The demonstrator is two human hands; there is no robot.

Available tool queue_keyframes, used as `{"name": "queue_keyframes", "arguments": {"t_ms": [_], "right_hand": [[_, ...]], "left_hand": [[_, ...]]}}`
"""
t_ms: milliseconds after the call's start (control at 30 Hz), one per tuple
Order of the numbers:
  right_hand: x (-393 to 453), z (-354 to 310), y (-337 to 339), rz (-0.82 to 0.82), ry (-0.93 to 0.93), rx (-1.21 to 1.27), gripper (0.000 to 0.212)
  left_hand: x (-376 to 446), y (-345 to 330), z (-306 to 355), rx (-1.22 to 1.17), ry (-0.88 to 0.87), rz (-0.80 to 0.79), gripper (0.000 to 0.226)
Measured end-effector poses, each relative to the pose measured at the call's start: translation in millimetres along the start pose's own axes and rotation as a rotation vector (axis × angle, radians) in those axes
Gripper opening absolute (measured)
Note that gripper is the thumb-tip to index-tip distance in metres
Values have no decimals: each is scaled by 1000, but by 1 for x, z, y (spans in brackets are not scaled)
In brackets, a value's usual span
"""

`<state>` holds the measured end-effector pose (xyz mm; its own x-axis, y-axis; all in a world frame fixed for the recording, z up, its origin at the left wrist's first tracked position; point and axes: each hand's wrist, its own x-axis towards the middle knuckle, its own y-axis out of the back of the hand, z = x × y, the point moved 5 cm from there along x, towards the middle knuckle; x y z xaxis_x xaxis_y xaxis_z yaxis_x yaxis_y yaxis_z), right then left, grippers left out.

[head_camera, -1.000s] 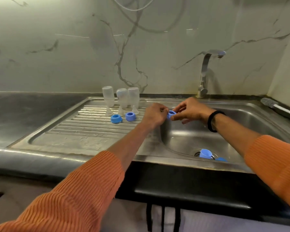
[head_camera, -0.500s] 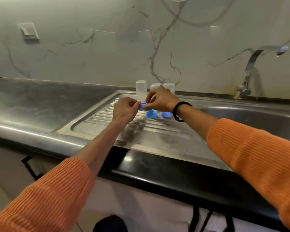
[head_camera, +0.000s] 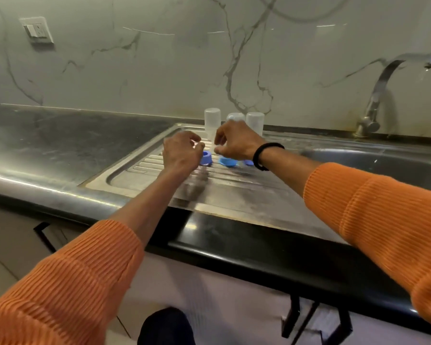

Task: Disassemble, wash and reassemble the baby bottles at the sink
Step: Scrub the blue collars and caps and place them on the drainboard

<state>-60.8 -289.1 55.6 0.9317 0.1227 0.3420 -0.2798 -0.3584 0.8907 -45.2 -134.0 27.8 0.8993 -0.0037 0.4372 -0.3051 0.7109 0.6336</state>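
Drainboard (head_camera: 234, 195) | L hand (head_camera: 182, 155), R hand (head_camera: 237, 143) loosely curled, empty, over blue ring (head_camera: 206, 158)

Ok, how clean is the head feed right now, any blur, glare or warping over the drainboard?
Head view: wide-angle warping bows the black counter edge; the curved steel tap is smeared by motion blur; the left hand and right hand are slightly soft; bright glare streaks lie along the ribbed steel drainboard; the blue plastic bottle rings stay readable.
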Motion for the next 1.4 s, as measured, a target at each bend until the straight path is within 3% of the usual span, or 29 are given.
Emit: {"name": "queue_keyframes", "arguments": {"t_ms": [167, 300, 400, 533, 633, 733, 833, 1033, 1133, 1200, 1300, 1400], "right_hand": [[-40, 55, 74, 69, -64, -121, 10], [-99, 130, 118, 43, -194, -193, 12], [-146, 193, 136, -20, -316, -205, 12], [-193, 268, 129, -172, -457, -138, 11], [-212, 308, 102, -374, -560, -82, 5], [-223, 332, 66, -625, -612, -120, 24], [-224, 346, 36, -692, -641, -41, 37], [-216, 350, 12, -529, -540, -103, 36], [-210, 351, 24, -425, -560, -107, 19], [-200, 351, 52, -167, -586, -24, 15], [-186, 353, 98, 247, -624, 137, 22], [-179, 354, 121, 538, -690, 343, 39]], "left_hand": [[-9, -28, 73, -81, -185, 21, 22], [-32, -93, 157, -135, -331, -148, 19], [-59, -150, 217, -114, -415, -341, 17], [-94, -232, 268, 123, -456, -781, 28], [-116, -283, 271, 257, -353, -1089, 36], [-129, -319, 263, 369, -307, -1255, 53], [-134, -344, 251, 382, -224, -1385, 55], [-131, -362, 235, 379, -221, -1348, 57], [-125, -357, 235, 329, -186, -1332, 62], [-111, -352, 247, 257, -215, -1145, 60], [-90, -343, 270, -46, -197, -865, 59], [-79, -333, 283, -348, -136, -672, 55]]}}
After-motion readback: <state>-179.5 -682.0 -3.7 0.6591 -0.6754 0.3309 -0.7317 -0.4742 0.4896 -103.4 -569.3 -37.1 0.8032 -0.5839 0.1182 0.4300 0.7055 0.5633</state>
